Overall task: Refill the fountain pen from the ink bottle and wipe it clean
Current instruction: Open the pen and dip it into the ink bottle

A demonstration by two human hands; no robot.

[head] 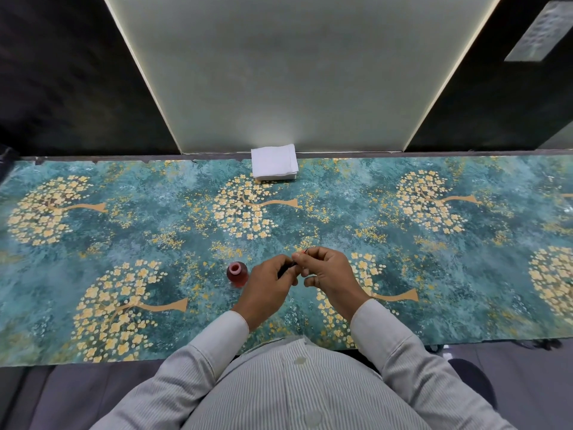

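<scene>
The pen (286, 268) is pinched by both hands, left (268, 285) and right (328, 274); the open bottle (237, 273) beside them may be tipped.

Single head-worn wide-angle view, facing forward and steeply down.

The camera sits above the person's chest, whose striped shirt front fills the lower edge. It looks down onto the counter (465, 274), close enough that both forearms reach in from the bottom; the left hand (268, 285) and right hand (328, 274) meet near frame centre. Past the counter's far edge a pale wall panel (294, 72) rises to the top edge. Wide-angle bowing shows at the sides. No second view.
</scene>
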